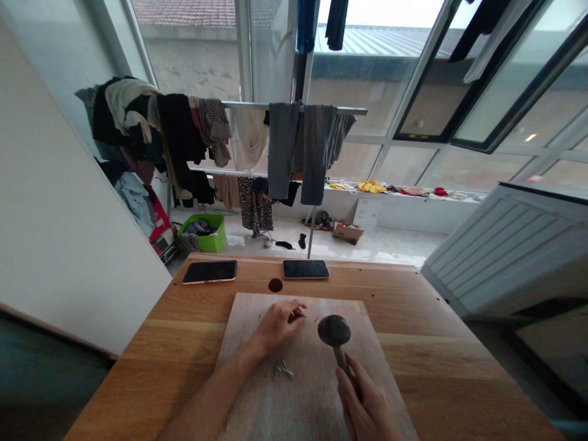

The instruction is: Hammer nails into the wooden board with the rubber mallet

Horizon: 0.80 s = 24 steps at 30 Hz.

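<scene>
My right hand (365,401) grips the wooden handle of a mallet (334,331), its dark rounded head raised to the right of my other hand. My left hand (281,324) rests over a wooden board (321,392), thumb and fingers curled together in a pinch. Whatever is between those fingertips is too small to make out. Several loose nails (284,369) lie in a small pile on the board, just below my left wrist.
Beneath the board is a wooden table (184,343). Two phones, one at left (210,271) and one at centre (305,269), lie along its far edge near a round hole (275,285). Beyond stand a clothes rack (294,105) and a green basket (214,237).
</scene>
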Available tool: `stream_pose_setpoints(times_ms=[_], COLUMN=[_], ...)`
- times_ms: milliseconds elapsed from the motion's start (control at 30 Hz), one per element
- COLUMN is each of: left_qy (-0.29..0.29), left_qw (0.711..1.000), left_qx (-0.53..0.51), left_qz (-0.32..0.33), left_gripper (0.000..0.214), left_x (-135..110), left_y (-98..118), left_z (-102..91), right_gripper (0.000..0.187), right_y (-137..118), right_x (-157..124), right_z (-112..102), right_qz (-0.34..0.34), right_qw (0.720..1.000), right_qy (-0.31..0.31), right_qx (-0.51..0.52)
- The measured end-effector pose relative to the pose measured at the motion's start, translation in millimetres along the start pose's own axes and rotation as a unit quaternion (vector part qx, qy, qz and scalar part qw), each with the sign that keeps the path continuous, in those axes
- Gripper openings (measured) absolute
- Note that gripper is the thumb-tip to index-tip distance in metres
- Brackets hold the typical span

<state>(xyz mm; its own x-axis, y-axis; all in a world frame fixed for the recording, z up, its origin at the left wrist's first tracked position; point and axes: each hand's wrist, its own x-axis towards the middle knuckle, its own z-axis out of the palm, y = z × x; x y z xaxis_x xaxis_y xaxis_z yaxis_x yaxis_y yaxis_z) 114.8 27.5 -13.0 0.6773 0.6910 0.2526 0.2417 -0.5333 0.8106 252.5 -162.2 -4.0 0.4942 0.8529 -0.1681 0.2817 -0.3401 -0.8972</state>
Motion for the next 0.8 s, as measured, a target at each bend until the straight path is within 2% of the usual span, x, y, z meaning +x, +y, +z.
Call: stream_pose_setpoints(times_ms=[200,300,600,700,800], left_qy=[0.011,0.015,0.007,0.003,-0.009], left_qw=[1.000,0.999,1.000,1.000,1.000], left_qx=[-0.016,-0.017,-0.014,-0.013,-0.013], left_qz=[0.007,0.024,0.018,0.017,0.002], left_gripper=[0.035,0.039,0.041,0.037,0.045], left_x=[2,2,1,2,1], left_y=[-3,-3,-1,-4,-2], left_z=[3.0,2.5,0.2,1.5,-5.0], right_gripper=[0.061,0.057,0.062,0.066,0.069], right_y=[-40,-49,-43,-43,-32], right_x=[11,15,15,13,8], right_z=[17,22,31,30,25], right_qz=[-0.015,-0.020,-0.017,-0.012,-0.012], right_qw=[0.999,0.998,0.998,0.997,0.998], right_qy=[-0.036,-0.051,-0.046,-0.050,-0.039], right_qx=[0.038,0.031,0.043,0.056,0.048])
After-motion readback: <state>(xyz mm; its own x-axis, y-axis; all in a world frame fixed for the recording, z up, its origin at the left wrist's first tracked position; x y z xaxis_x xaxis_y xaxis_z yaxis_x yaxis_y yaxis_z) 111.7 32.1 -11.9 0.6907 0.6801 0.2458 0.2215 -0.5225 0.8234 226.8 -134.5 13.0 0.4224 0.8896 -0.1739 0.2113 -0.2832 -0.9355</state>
